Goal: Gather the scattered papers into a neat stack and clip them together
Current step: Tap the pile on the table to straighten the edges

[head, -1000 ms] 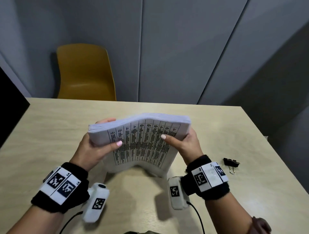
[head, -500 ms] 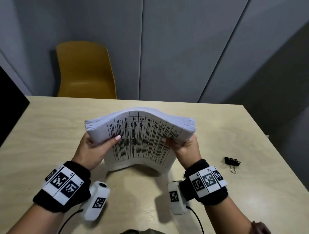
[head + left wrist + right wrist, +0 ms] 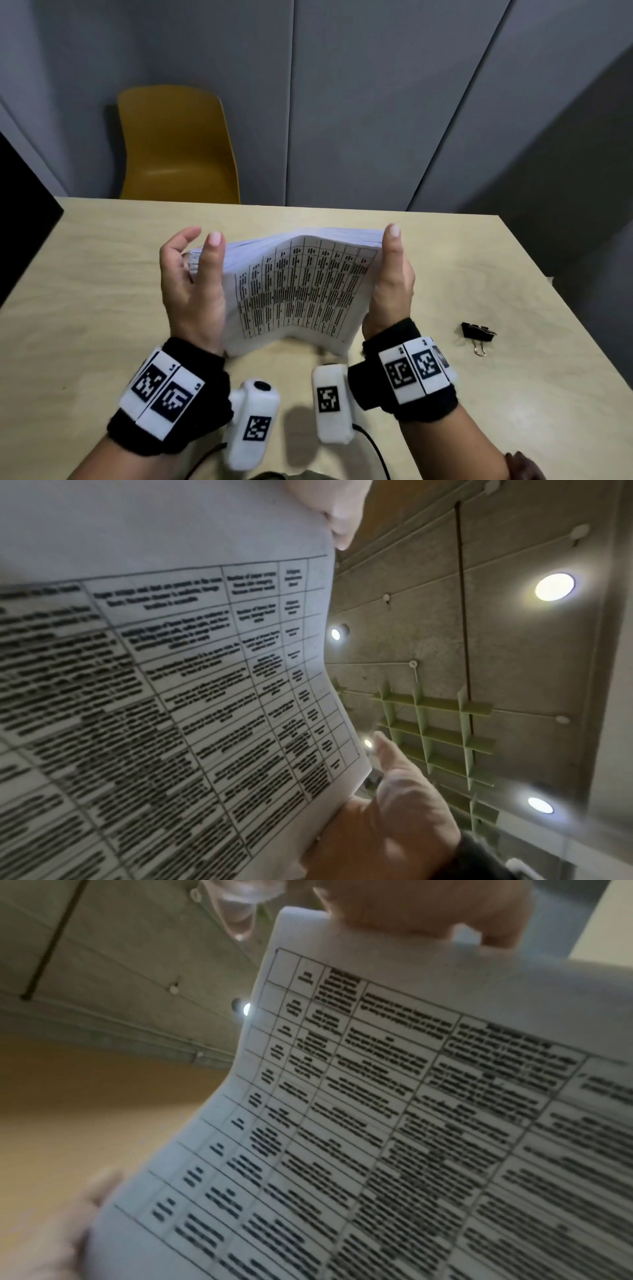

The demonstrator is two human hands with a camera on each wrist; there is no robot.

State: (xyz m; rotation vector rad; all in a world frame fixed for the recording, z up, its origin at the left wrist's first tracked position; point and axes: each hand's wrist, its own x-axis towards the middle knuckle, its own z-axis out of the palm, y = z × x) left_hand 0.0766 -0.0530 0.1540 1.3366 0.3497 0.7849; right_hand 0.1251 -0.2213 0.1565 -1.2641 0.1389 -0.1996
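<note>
While the thick stack of papers [image 3: 301, 291] stood on its lower edge on the pale wooden table [image 3: 102, 274], it leaned toward the camera and bowed into a hump along its top. Its front sheet carried a printed table of black ruled lines and dense blocks of text, too blurred to read in any view. At the upper left corner the white page edges fanned apart slightly, while the right side sat flush.

Against the stack's left side was the left hand [image 3: 191, 291], palm turned toward the paper. Its fingers were straight and spread, tips rising above the top edge, and the thumb was raised beside the front sheet. Against the right side pressed the right hand [image 3: 390, 284] with the thumb pointing straight up along the corner; the other fingers lay behind the stack, so their pose could not be told from the head view. In the left wrist view that same hand [image 3: 387, 818] lay flat along the sheet's edge.

Well apart from the stack, off to the right on the table, lay 1 black binder clip [image 3: 478, 333] with its wire handles toward the near edge. Both wrists wore black bands with white coded tags. Behind the table stood a yellow chair [image 3: 178, 147] against grey wall panels.
</note>
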